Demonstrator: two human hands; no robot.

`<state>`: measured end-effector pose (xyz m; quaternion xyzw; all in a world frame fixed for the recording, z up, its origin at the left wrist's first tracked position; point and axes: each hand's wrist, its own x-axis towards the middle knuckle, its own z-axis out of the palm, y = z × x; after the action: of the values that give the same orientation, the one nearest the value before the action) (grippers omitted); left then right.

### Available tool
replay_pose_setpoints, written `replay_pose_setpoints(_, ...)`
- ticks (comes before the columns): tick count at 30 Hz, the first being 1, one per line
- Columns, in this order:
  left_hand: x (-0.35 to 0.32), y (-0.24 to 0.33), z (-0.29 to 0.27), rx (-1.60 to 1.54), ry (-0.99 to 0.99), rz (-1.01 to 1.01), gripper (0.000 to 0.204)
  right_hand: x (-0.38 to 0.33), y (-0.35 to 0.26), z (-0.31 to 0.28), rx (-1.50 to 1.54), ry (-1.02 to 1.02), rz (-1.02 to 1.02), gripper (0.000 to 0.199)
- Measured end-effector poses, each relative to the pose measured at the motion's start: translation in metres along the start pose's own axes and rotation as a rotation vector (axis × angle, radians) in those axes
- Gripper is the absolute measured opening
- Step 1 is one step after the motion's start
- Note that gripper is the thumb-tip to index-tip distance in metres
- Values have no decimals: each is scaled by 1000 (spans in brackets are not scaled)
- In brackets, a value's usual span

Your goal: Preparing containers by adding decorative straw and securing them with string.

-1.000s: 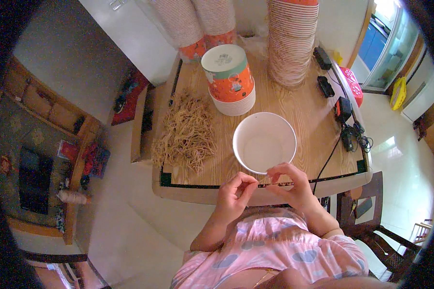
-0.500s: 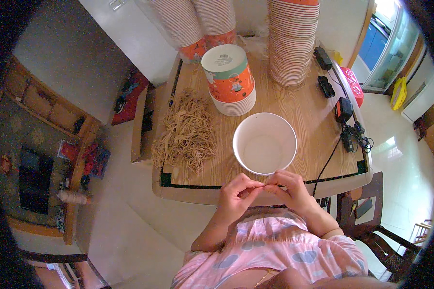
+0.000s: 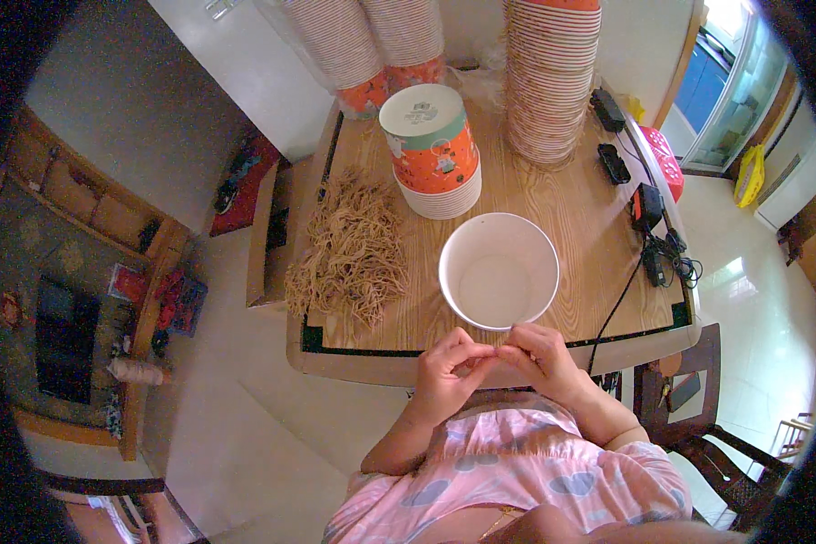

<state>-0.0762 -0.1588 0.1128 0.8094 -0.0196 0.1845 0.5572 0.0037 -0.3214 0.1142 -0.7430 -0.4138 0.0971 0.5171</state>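
My left hand and my right hand meet at the fingertips, just above the table's near edge. Both are closed in a pinch; anything between the fingers is too small to make out. Directly beyond them stands a white paper bucket, open end up, with nothing seen inside it. To its left lies a loose heap of tan, stringy strands. Behind the bucket, a short stack of orange and green paper buckets stands upside down.
Tall stacks of nested paper buckets rise at the back, one right of centre and others in plastic at the left. Black power adapters with cables line the table's right side. A wooden chair stands at the right.
My pinched hands have shifted very slightly, with the fingertips still together. The bucket, the strands and the stacks stay where they were.
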Motion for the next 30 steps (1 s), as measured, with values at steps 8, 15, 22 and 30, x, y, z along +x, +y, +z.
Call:
replay_pose_setpoints(8, 1, 0, -4, -22, 68, -41, 11, -3, -1, 0, 181, 61, 81, 14)
replay_pose_setpoints(15, 2, -2, -16, -15, 138, -53, 9, -10, 21, -5, -383, 81, 124, 18)
replay_pose_setpoints(22, 18, 6, -21, 298, -187, 93, 7, -24, 22, 0, -393, 23, 35, 20)
replay_pose_setpoints(30, 31, -4, -6, 423, -449, 92, 9, -27, 28, 5, -393, 20, -5, 21)
